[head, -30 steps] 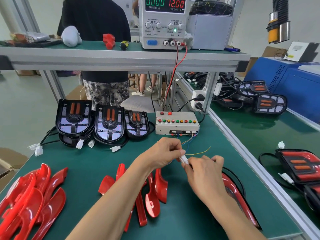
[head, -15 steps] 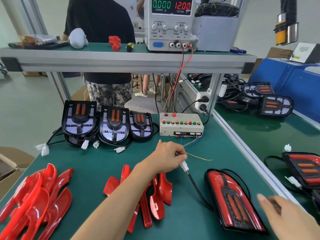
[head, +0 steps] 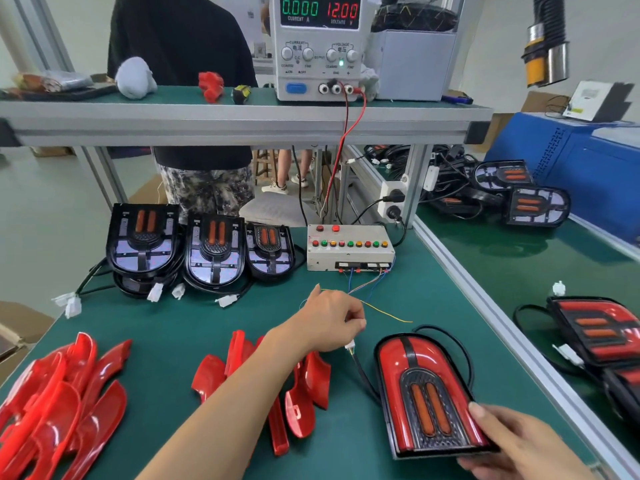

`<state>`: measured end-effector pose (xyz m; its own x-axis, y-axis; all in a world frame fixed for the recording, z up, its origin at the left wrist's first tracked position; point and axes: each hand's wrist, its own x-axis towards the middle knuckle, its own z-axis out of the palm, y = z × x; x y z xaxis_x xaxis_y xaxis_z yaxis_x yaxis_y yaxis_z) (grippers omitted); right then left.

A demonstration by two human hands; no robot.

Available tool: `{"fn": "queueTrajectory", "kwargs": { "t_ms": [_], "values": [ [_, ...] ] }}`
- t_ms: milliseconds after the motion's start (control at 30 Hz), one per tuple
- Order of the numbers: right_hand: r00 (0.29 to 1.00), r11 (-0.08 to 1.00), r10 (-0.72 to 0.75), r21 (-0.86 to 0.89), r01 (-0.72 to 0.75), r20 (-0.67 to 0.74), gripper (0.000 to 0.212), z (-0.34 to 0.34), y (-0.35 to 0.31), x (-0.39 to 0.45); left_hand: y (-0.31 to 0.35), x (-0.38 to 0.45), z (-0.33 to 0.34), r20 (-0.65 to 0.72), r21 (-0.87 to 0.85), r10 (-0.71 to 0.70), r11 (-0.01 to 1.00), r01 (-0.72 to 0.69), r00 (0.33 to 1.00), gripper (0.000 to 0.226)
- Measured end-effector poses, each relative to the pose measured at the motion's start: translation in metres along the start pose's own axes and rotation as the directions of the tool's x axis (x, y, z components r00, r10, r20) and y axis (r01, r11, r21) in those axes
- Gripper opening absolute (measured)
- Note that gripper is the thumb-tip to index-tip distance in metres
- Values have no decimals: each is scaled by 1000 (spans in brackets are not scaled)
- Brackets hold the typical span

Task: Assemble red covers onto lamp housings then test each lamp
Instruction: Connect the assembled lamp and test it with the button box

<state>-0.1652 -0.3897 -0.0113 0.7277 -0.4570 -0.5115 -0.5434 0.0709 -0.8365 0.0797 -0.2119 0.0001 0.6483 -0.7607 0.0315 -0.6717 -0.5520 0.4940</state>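
Observation:
An assembled lamp (head: 426,393) with red cover lies on the green mat at the front right. My right hand (head: 519,445) grips its near right corner. My left hand (head: 332,322) pinches the lamp's white connector (head: 349,345) on its black cable, beside thin loose wires that run to the white test box (head: 349,249). Three uncovered lamp housings (head: 214,251) stand in a row at the back left. Loose red covers (head: 298,393) lie under my left forearm, and a larger heap of red covers (head: 59,410) lies at the front left.
A power supply (head: 318,46) reading 0.000 A and 12.00 V stands on the upper shelf. More lamps (head: 599,334) lie on the neighbouring bench to the right. A person in black stands behind the bench. An aluminium rail (head: 502,323) bounds the mat's right edge.
My right hand let go of the connector, swung down to the right and took hold of the lamp's near corner. My left hand stayed on the connector.

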Motion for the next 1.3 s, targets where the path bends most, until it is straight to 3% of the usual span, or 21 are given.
{"fn": "queueTrajectory", "kwargs": {
  "t_ms": [167,267,500,733,900,1300],
  "values": [
    [996,988,-88,125,89,-11,23,12,17,11,-8,10,4,-33,55,-18,998,20,999,15],
    [988,959,-142,239,153,-61,15,22,23,21,-10,17,-1,-136,40,-89,995,95,987,20],
    [956,935,-259,214,283,-135,13,33,33,31,-27,47,-19,-378,-149,-235,970,192,895,23],
    [868,880,-400,142,454,-294,16,46,55,40,-41,90,-17,-203,194,-244,939,283,948,48],
    [835,848,-443,148,508,-328,17,49,63,47,-44,98,-13,-171,221,-339,902,371,925,55],
    [860,856,-404,204,475,-311,16,43,53,41,-46,102,-10,-209,317,-262,893,319,942,49]
  ]
}}
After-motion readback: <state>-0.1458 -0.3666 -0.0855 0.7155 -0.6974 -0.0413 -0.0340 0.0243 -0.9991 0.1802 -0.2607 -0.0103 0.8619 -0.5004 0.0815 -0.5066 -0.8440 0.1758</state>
